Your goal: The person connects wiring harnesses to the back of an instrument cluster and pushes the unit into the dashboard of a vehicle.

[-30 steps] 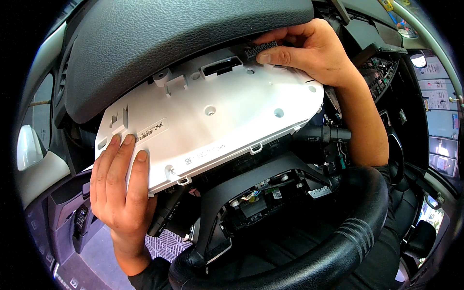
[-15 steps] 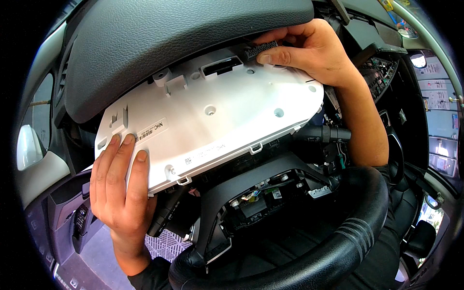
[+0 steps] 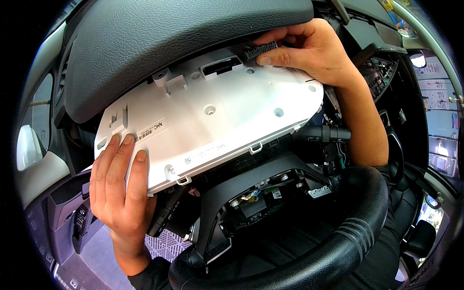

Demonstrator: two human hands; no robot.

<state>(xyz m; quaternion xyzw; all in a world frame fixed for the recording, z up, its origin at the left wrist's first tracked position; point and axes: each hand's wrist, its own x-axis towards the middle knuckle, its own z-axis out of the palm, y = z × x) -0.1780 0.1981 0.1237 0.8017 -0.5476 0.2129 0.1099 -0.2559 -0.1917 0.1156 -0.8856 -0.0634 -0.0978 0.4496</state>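
Observation:
A white-backed instrument cluster (image 3: 237,111) lies tilted, back side up, between the dashboard and the steering wheel. My left hand (image 3: 118,186) grips its left end, several fingers flat on the white back and the thumb mostly hidden at the near edge. At the far right, my right hand (image 3: 309,53) pinches a black wiring connector (image 3: 261,50) between thumb and fingers, its pin-hole face showing. The connector is apart from the cluster's socket (image 3: 221,67), a rectangular opening just left of it. Wires behind the connector are hidden under the dashboard hood.
The padded dashboard hood (image 3: 188,43) overhangs the cluster's far edge. Nearer me stands the steering wheel (image 3: 357,232), its centre exposed with loose wires. A stalk (image 3: 166,212) sticks out at left, another stalk (image 3: 324,134) at right. An opened dash section (image 3: 382,77) lies beyond my right forearm.

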